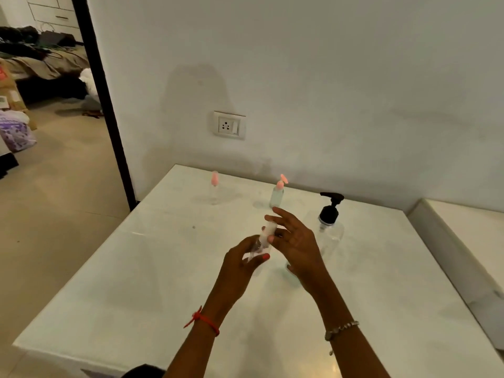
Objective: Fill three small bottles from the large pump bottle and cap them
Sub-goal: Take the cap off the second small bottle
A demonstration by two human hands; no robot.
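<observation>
Above the near middle of a white table (pixel 136 282), my two hands meet around one small clear bottle (pixel 263 238). My left hand (pixel 240 257) grips the bottle's lower half, fingers curled around it, and holds it off the table with its top leaning away from me and to the right. My right hand (pixel 297 241) sits just to the right of the bottle with its fingers spread and mostly straight. Its thumb tip rests against the bottle's upper part and its forefinger reaches past the top. The picture is blurred here, so I cannot tell what the top of the bottle looks like. A red thread (pixel 204 320) is tied around my left wrist and a beaded bracelet (pixel 341 328) circles my right wrist.

Just beyond my right hand and a little to its right stands the large clear pump bottle (pixel 330 225), upright, with a black pump head. Straight beyond my fingertips, farther back, a second small bottle (pixel 276 196) stands upright, its pink flip cap tipped open. Well to the left of that one, beyond my left hand, a third small bottle (pixel 214 189) stands upright near the table's far edge with a pink top.

Behind the table rises a pale wall carrying a white socket plate (pixel 229 126). Far to the left of my hands, a dark door frame (pixel 103 105) opens onto another room.
</observation>
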